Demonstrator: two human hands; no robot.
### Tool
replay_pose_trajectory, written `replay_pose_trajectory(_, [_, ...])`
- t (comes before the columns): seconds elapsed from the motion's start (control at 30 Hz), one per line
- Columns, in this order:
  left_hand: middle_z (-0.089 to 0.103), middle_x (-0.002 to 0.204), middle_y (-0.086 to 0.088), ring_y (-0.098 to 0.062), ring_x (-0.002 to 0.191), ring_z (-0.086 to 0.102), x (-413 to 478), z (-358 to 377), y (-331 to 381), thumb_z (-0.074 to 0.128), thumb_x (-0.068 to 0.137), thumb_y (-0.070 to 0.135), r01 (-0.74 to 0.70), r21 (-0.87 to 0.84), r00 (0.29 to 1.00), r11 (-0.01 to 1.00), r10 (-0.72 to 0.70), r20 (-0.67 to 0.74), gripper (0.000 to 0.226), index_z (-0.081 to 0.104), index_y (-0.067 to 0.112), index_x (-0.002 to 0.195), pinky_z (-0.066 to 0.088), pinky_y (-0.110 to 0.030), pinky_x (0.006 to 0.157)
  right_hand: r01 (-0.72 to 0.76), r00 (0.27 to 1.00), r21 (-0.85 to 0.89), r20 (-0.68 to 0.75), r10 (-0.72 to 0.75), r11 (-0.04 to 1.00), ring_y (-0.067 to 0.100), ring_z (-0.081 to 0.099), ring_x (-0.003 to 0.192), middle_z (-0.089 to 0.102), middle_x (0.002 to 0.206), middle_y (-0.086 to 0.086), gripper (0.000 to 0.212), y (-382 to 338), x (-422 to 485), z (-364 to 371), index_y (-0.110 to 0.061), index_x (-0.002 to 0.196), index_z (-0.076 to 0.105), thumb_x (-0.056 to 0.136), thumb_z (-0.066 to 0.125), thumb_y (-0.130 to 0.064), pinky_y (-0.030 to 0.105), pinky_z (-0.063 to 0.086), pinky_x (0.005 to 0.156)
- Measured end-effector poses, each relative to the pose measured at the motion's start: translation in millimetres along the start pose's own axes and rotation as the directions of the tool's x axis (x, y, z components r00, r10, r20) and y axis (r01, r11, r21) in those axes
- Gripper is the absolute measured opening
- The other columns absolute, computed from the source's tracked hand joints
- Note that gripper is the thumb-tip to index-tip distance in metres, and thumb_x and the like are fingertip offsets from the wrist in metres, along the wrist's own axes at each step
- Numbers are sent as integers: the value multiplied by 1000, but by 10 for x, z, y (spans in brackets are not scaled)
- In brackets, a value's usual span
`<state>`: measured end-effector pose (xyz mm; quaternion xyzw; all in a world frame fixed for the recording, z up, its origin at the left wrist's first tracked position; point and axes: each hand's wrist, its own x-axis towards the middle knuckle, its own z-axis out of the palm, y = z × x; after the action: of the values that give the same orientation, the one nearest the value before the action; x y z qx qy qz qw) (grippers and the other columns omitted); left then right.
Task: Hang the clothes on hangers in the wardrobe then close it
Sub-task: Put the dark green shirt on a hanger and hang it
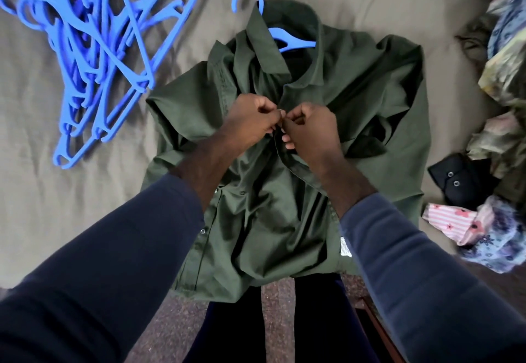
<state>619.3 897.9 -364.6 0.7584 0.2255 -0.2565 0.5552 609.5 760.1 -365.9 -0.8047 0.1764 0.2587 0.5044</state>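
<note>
Nearest, below the green shirt's (355, 100) hem, lies speckled floor (273, 320), and two dark blue sleeves (113, 263) reach up across the shirt's lower half. The shirt lies front up on an olive bed sheet (42, 191), hem draped over the bed's edge and collar at the far end.

At mid-chest of the shirt the left hand (250, 122) and right hand (310, 129) meet, knuckles almost touching. Both have curled fingers, and thumb and forefinger tips pinch the shirt's front edges together where the two sides overlap. Whether a button sits between the fingertips is too small to tell.

Beyond the hands, a blue hanger (284, 38) sits inside the shirt's open collar, its hook sticking out past the neck onto the sheet.

Left of the shirt, apart from it, lies a tangled heap of blue hangers (94, 57). Right of the shirt, a pile of patterned clothes (501, 77) runs along the bed, with a black cuff (455, 180) just beside the shirt's edge.
</note>
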Motion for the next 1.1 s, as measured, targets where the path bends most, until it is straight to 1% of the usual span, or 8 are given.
replay_pose_trajectory(0.13, [62, 68, -4, -10, 60, 60, 20, 35, -6, 67, 90, 7, 12, -19, 1000, 1000, -12, -29, 22, 60, 15, 72, 55, -25, 63, 153, 987, -308, -6, -163, 939, 22, 68, 68, 68, 69, 0, 12, -34, 4, -21, -19, 76, 64, 87, 66, -22, 45, 58, 67])
replay_pose_trajectory(0.27, [64, 68, -5, -8, 56, 59, 7, 29, 14, 67, 90, 5, 48, -115, 998, 992, -51, -27, 20, 60, 14, 73, 52, -22, 59, -30, 998, 109, 59, 24, 994, 17, 64, 56, 66, 69, 5, 18, -52, 3, -67, -16, 77, 62, 93, 62, -10, 37, 58, 57])
replay_pose_trajectory(0.37, [60, 64, 1, -7, 56, 56, -17, 17, 54, 69, 87, 3, 49, -231, 998, 972, -57, -26, 19, 60, 13, 74, 51, -21, 58, -336, 929, 459, 306, 208, 823, 11, 57, 51, 61, 63, 3, 17, -128, 18, -181, -10, 81, 60, 97, 57, -5, 23, 50, 50])
replay_pose_trajectory(0.47, [59, 68, 0, -6, 59, 55, -3, 29, 91, 70, 86, 3, 10, -198, 1000, 980, -11, -6, 16, 61, 14, 79, 51, -20, 61, -472, 864, 545, 442, 241, 693, 8, 55, 49, 60, 59, -2, 18, -132, 72, -254, -12, 83, 57, 100, 53, -8, 18, 48, 48])
replay_pose_trajectory(0.73, [63, 82, -1, -10, 77, 61, 100, 22, 114, 68, 81, -10, 30, -209, 996, 977, -12, 88, 27, 62, 12, 95, 54, -20, 75, -561, 826, 665, 492, 275, 493, 8, 56, 51, 60, 61, -2, 17, -21, 55, -193, -13, 88, 58, 102, 50, -10, 19, 49, 49])
replay_pose_trajectory(0.83, [58, 76, 8, -3, 69, 55, 98, 39, 87, 68, 81, -1, -39, 189, 992, 981, 60, -108, 25, 62, 16, 97, 42, -5, 65, -367, 930, 501, 190, 315, 784, 12, 57, 54, 62, 67, 2, 18, 38, 59, -117, -15, 83, 58, 99, 54, -8, 23, 48, 50])
replay_pose_trajectory(0.93, [57, 72, 12, 1, 64, 52, -78, 80, 46, 65, 86, 7, -102, 294, 955, 950, 176, -237, 9, 66, 12, 93, 38, -1, 63, -86, 994, 56, -59, 89, 995, 18, 61, 57, 66, 67, 3, 11, 159, -3, -140, -16, 79, 64, 90, 64, -18, 32, 49, 56])
replay_pose_trajectory(1.1, [71, 99, -12, -27, 90, 67, -481, 301, -390, 59, 87, 4, -108, 514, 978, 851, 184, -100, 19, 72, 6, 101, 51, -32, 85, 74, 992, -580, 126, -1, 811, 29, 64, 100, 67, 105, 8, 32, 372, -373, -54, -15, 105, 61, 83, 72, -35, 38, 53, 83])
